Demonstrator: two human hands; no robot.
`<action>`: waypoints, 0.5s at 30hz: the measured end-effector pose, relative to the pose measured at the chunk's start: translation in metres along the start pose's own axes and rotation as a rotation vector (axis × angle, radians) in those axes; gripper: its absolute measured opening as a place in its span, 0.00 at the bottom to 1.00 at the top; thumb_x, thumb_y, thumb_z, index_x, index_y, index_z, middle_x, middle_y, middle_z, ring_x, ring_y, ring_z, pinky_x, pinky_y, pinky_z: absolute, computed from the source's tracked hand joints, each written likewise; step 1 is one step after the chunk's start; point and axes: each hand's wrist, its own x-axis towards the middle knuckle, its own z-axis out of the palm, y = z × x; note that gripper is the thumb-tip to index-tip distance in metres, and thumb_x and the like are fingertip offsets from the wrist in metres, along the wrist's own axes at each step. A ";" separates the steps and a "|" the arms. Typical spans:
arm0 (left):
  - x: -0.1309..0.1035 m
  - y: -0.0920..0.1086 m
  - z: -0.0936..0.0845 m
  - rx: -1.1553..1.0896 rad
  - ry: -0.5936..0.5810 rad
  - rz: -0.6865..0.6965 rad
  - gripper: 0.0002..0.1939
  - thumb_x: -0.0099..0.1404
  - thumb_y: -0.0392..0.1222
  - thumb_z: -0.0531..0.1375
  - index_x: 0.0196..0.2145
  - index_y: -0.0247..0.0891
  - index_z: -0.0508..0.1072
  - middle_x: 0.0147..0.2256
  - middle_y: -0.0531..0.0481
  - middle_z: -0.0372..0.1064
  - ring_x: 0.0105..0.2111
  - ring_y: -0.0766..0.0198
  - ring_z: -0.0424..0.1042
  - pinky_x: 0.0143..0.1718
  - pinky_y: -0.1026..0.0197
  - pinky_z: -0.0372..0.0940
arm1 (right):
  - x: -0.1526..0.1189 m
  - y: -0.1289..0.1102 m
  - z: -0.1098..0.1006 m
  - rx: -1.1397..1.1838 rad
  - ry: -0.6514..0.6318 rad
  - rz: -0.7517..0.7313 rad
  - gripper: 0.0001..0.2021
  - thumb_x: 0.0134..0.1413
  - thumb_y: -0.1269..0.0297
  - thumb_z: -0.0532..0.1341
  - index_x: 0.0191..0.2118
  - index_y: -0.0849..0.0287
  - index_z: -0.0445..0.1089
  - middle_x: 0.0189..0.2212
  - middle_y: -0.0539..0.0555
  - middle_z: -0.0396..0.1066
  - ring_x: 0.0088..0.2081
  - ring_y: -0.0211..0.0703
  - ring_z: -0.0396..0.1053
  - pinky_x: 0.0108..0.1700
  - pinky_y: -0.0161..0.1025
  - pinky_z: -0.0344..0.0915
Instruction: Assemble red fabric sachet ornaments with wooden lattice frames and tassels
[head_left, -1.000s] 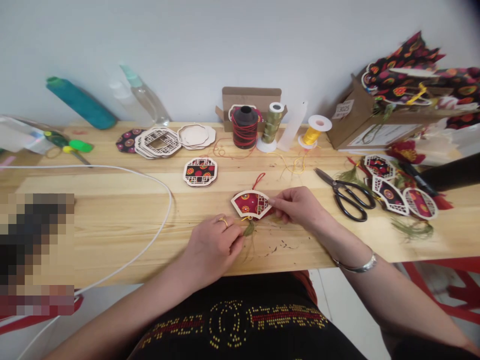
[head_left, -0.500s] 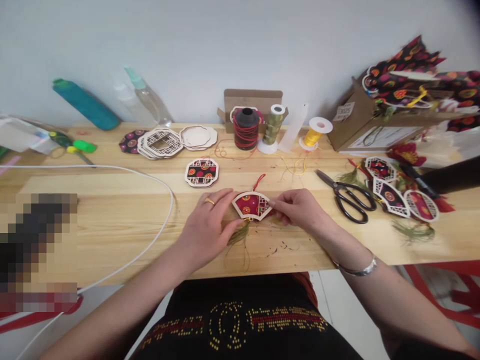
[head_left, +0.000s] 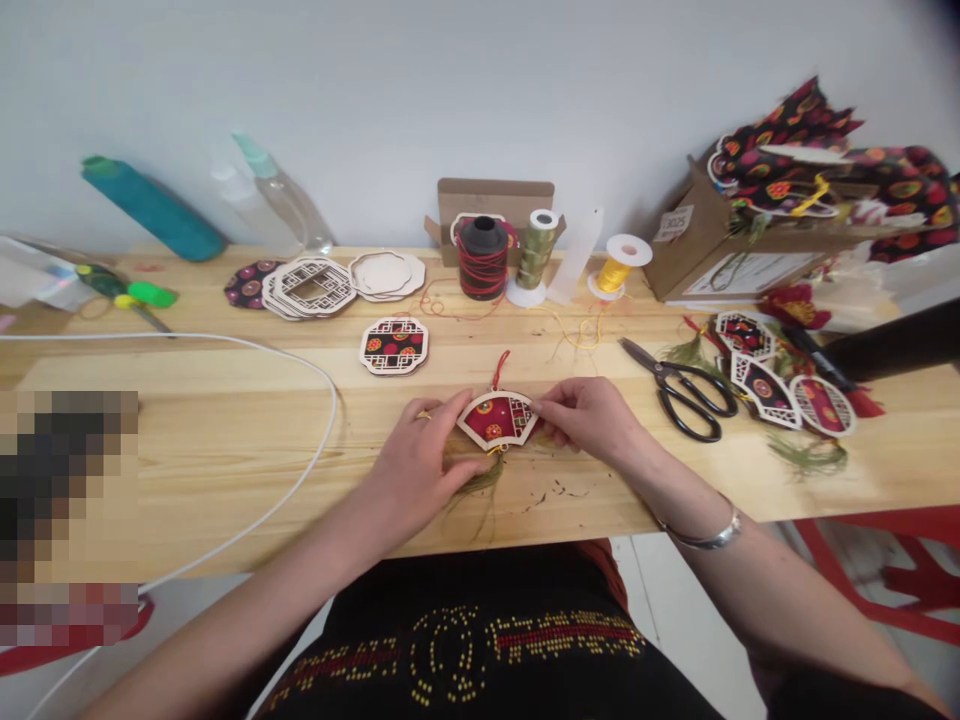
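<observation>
Pinching the right end of the fan-shaped red-fabric, pale-wood ornament (head_left: 491,420), its long axis crosswise near frame centre, the right hand (head_left: 592,420) faces the left hand (head_left: 424,450), spread around the opposite end, grip unclear.

"What is found between the left hand (head_left: 420,462) and right hand (head_left: 591,418)?"
"An ornament (head_left: 489,420). Scissors (head_left: 661,369) are laid to its right, before a box (head_left: 688,250)."
"And behind it?"
"Spools (head_left: 482,265) are stood at the table (head_left: 202,400)'s rear, before the wall (head_left: 375,105)."
</observation>
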 end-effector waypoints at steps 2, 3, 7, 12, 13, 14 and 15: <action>-0.003 0.001 -0.002 -0.016 -0.013 0.008 0.32 0.59 0.46 0.63 0.60 0.42 0.59 0.50 0.43 0.69 0.51 0.50 0.66 0.52 0.45 0.64 | 0.000 0.001 0.001 -0.002 -0.003 -0.006 0.11 0.50 0.59 0.60 0.24 0.61 0.70 0.14 0.50 0.69 0.15 0.33 0.63 0.21 0.35 0.59; -0.004 0.000 -0.003 -0.028 -0.016 0.009 0.31 0.61 0.46 0.62 0.59 0.42 0.59 0.51 0.43 0.68 0.51 0.50 0.66 0.52 0.45 0.63 | 0.000 0.001 0.001 -0.006 -0.007 -0.008 0.11 0.51 0.59 0.60 0.25 0.61 0.70 0.15 0.50 0.69 0.15 0.34 0.63 0.21 0.35 0.59; -0.004 -0.005 -0.014 -0.082 -0.014 -0.055 0.22 0.68 0.43 0.51 0.58 0.38 0.62 0.49 0.41 0.71 0.48 0.54 0.71 0.48 0.48 0.66 | -0.004 0.001 -0.002 -0.034 0.021 -0.017 0.13 0.51 0.57 0.59 0.37 0.63 0.70 0.16 0.50 0.71 0.18 0.37 0.66 0.23 0.37 0.60; -0.002 -0.012 -0.020 0.002 0.161 -0.079 0.20 0.66 0.41 0.52 0.55 0.37 0.66 0.48 0.43 0.73 0.45 0.55 0.73 0.46 0.50 0.68 | -0.016 0.004 -0.009 -0.186 0.269 -0.228 0.13 0.53 0.64 0.58 0.43 0.62 0.69 0.26 0.54 0.74 0.28 0.41 0.70 0.31 0.40 0.64; -0.002 -0.012 -0.018 0.017 0.174 -0.039 0.19 0.66 0.41 0.54 0.54 0.38 0.67 0.50 0.43 0.71 0.46 0.55 0.72 0.48 0.50 0.67 | -0.019 0.006 -0.008 -0.193 0.280 -0.291 0.13 0.53 0.64 0.59 0.44 0.62 0.69 0.31 0.56 0.75 0.32 0.43 0.71 0.34 0.41 0.66; -0.002 -0.012 -0.015 0.023 0.171 -0.004 0.19 0.65 0.42 0.56 0.53 0.38 0.67 0.51 0.43 0.71 0.48 0.55 0.71 0.48 0.50 0.67 | -0.021 0.009 -0.006 -0.199 0.275 -0.352 0.15 0.52 0.63 0.61 0.46 0.61 0.69 0.36 0.58 0.75 0.36 0.44 0.72 0.37 0.42 0.67; -0.002 -0.012 -0.012 0.027 0.158 0.017 0.20 0.64 0.43 0.57 0.53 0.38 0.67 0.50 0.43 0.72 0.48 0.55 0.71 0.49 0.50 0.66 | -0.022 0.012 -0.004 -0.208 0.260 -0.407 0.17 0.51 0.62 0.63 0.47 0.61 0.68 0.40 0.59 0.74 0.40 0.47 0.71 0.40 0.43 0.67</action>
